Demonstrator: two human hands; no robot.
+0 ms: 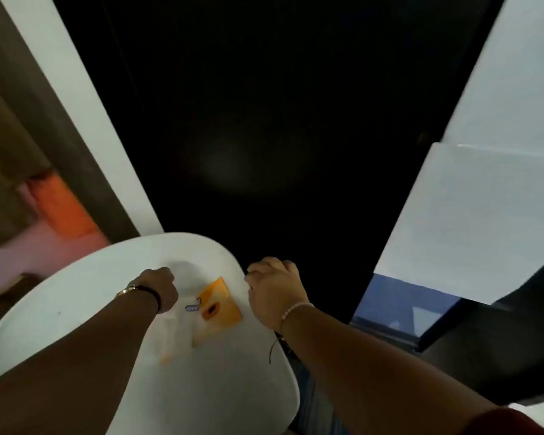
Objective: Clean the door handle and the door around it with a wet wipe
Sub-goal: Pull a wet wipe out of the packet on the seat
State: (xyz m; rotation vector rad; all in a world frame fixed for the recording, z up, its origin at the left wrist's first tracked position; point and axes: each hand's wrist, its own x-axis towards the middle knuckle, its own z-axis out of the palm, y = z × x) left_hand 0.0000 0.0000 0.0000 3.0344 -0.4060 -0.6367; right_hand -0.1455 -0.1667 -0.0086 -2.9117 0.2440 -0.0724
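An orange and white wet wipe pack [215, 304] lies flat on a white rounded table [76, 309]. My left hand [161, 288] hovers over the pack's left end, curled into a fist with its fingers turned away from me. My right hand [274, 287] sits at the table's right edge just beside the pack, fingers curled, nothing visible in it. A large dark surface [264, 120] fills the middle of the view; it may be the door. No handle shows on it.
A white frame strip [85, 120] runs along the dark surface's left side, with a brown wall and an orange patch [66, 208] beyond. White panels [484, 199] stand at the right, with a blue surface [399, 306] below them.
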